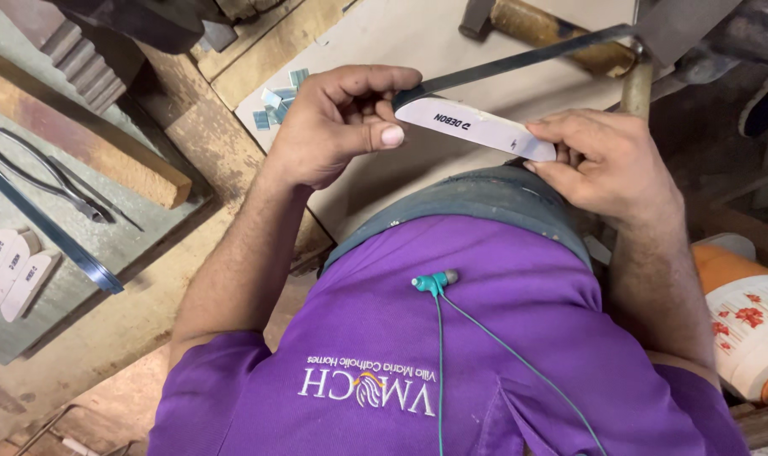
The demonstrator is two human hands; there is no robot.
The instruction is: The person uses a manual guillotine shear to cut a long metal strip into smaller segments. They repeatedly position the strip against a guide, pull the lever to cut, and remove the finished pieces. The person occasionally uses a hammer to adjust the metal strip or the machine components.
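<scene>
Both of my hands hold a flat white strip with rounded ends [472, 127] against a long dark metal blade [519, 61]. My left hand [337, 127] pinches the strip's left end between thumb and fingers, together with the blade. The strip's right end is gripped by my right hand [607, 160]. The blade runs up to the right toward a rusty metal fixture [561, 34]. Below the hands I see my purple shirt [451, 355] with a teal earphone [434, 281] hanging on it.
Pliers [54, 177], a wooden block [88, 135] and a metal strip [50, 228] lie on a grey surface at left. More white strips [12, 266] are stacked at the far left. Small blue pieces [278, 101] lie on a beige board. An orange floral container [751, 317] stands at right.
</scene>
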